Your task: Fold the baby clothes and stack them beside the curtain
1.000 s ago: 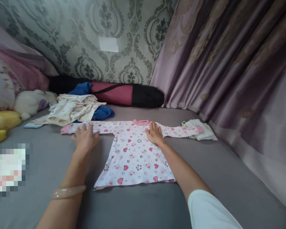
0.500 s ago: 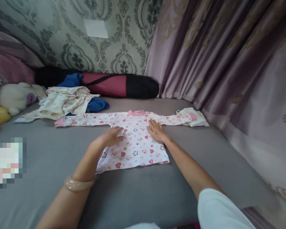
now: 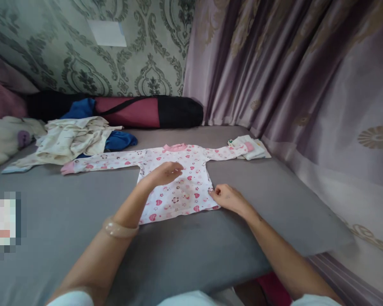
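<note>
A child's long-sleeved shirt, white with pink hearts and flowers, lies spread out on the grey bed sheet. Its collar and cuffs are pink, and both sleeves stretch out sideways. Over the middle of the shirt's front hovers my left hand, fingers loosely extended and holding nothing. My right hand is at the right side edge of the shirt, just above the hem, with its fingertips pinched on the fabric. The right cuff rests on a small folded pile of white clothes.
Crumpled cream clothes and a blue cloth lie at the back left, beside a white plush toy. A long red and black bag lies along the wall. Purple curtains hang at the right.
My right hand has gone from lying flat on the shirt's chest to pinching its right side edge lower down. The left hand has moved inward and lifted over the shirt's middle.
</note>
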Demonstrator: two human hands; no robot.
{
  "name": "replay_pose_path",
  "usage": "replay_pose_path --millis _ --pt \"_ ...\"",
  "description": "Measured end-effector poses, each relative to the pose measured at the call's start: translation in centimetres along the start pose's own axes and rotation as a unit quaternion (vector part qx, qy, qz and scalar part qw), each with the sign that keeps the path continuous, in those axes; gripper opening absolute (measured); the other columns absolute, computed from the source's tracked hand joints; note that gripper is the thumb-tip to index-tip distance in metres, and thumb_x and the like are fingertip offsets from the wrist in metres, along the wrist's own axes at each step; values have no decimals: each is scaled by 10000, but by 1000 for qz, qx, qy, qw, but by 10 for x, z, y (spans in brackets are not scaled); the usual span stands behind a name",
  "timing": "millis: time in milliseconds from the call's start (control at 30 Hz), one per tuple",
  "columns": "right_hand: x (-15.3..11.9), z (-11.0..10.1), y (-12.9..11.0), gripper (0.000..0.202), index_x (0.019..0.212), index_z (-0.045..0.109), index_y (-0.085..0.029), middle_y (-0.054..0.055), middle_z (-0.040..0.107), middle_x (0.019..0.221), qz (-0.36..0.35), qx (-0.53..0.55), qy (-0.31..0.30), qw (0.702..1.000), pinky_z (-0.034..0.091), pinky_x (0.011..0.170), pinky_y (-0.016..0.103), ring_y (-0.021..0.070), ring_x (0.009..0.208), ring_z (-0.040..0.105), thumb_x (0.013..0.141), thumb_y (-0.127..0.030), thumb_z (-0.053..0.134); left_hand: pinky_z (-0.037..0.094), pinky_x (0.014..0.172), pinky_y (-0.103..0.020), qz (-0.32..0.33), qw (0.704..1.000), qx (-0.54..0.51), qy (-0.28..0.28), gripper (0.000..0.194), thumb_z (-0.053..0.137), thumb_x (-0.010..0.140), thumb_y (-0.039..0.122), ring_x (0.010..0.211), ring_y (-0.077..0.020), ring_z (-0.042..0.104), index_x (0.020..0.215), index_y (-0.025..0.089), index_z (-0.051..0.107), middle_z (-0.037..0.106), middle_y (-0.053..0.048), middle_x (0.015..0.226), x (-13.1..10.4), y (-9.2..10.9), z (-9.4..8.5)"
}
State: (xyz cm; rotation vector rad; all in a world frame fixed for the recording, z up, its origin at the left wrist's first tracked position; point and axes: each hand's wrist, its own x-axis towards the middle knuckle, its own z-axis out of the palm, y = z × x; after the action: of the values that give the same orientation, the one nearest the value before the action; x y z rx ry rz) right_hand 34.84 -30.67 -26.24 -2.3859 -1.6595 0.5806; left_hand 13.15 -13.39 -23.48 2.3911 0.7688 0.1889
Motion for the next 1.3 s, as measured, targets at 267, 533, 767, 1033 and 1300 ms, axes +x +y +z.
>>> replay_pose_path --millis 267,533,767,1033,1300 --pt "-14 3 -5 375 642 611 -192 3 613 613 1 87 5 996 276 531 237 122 576 512 858 -475 494 467 836 -243 -36 998 58 -3 242 608 808 282 930 -187 641 1012 169 675 702 -70 1004 114 50 51" --pt "-22 12 4 217 742 561 -201 -40 587 618 -33 198 34 979 325 550 214 109 583 512 819 -404 565 459 895 -365 -136 985 95 49 246 595 799 269 1100 -286 591 1017 162 633 632 -163 1156 140 53 73" --pt "-33 4 -1 284 1117 558 -271 -89 504 566 -64 225 28 972 316 559 209 111 558 494 852 -372 552 473 793 -303 -178 978 54 90 243 548 801 308 973 -243 639 935 156 682 695 -129 1004 151 47 72" --pt "-35 -2 1 180 900 641 -223 -13 624 649 -54 169 -23 984 328 581 215 128 615 560 889 -303 480 466 688 -268 -217 968 -13 128 346 482 856 386 831 -207 651 914 116 690 704 -117 799 159 42 87" --pt "-31 1 12 191 862 619 -219 -40 564 481 -15 176 -68 982 315 446 202 102 378 479 869 -339 471 450 853 -318 -181 972 -14 148 280 438 895 252 1029 -246 618 1034 133 650 684 -169 1065 143 57 98"
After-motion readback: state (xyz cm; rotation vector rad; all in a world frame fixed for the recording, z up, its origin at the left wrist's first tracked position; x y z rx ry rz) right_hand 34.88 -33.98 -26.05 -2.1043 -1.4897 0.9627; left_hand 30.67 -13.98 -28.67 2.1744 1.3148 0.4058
